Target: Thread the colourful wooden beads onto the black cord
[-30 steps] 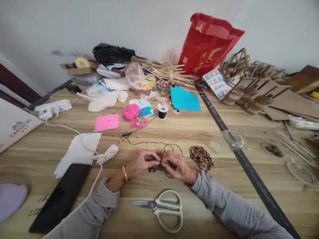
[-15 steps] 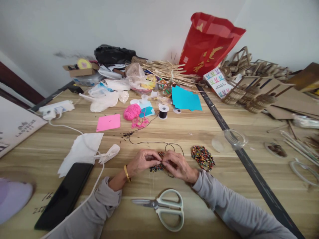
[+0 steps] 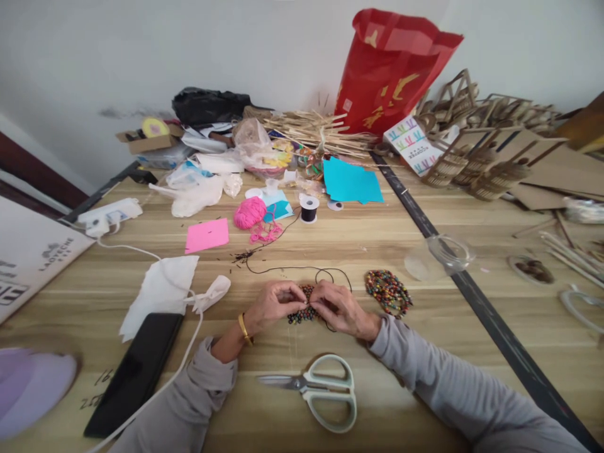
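My left hand (image 3: 276, 304), with a gold bracelet (image 3: 245, 329) at its wrist, pinches thumb and forefinger on something too small to make out. Its fingertips almost meet those of my right hand (image 3: 342, 308), which is closed in a pinch on the thin black cord (image 3: 278, 269). That cord curls over the table from the black spool (image 3: 309, 209) and passes behind my right hand. Small multicoloured beads (image 3: 298, 316) lie loose beneath the fingertips, partly hidden by both hands. Strung beads (image 3: 387, 292) lie in a heap right of my right hand.
Scissors (image 3: 325, 384) lie in front of my hands. A black phone-like slab (image 3: 136, 374), white tissue (image 3: 158, 296) and a white cable (image 3: 189, 352) are at left. Pink yarn (image 3: 250, 212) and blue sheets (image 3: 353, 181) lie farther back; a clear plastic dish (image 3: 425, 259) is at right.
The view has shifted slightly. Both hands stay close together over the loose beads, fingers still pinched, with only a small shift at the fingertips.
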`<move>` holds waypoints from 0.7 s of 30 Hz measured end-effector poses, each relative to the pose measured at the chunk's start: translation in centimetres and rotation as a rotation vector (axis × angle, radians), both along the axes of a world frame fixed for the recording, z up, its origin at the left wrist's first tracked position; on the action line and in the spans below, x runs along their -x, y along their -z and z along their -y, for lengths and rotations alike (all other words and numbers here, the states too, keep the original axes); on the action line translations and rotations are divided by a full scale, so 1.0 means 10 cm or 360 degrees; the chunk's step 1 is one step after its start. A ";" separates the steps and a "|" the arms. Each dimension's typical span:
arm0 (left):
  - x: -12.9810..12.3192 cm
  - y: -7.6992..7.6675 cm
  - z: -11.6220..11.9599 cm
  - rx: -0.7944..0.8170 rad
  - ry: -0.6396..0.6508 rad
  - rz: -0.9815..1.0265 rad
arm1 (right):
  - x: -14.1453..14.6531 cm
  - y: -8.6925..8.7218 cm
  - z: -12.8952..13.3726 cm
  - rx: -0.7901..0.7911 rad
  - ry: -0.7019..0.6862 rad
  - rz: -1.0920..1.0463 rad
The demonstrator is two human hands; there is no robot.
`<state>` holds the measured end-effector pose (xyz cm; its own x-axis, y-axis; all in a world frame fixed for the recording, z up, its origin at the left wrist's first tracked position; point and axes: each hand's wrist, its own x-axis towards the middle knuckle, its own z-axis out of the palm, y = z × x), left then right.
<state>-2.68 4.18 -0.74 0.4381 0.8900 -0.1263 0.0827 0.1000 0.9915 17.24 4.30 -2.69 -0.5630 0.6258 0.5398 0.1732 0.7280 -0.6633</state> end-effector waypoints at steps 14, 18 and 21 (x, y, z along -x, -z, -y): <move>0.00 0.00 -0.01 -0.0151 -0.0012 -0.0141 | -0.02 -0.03 0.02 0.0025 0.0024 0.0099; 0.00 0.00 -0.02 -0.0175 0.0006 -0.0162 | -0.03 -0.06 0.02 0.0067 0.0035 0.0123; -0.01 -0.01 -0.03 -0.0225 0.0031 -0.0212 | -0.04 -0.05 0.02 0.0088 0.0036 0.0136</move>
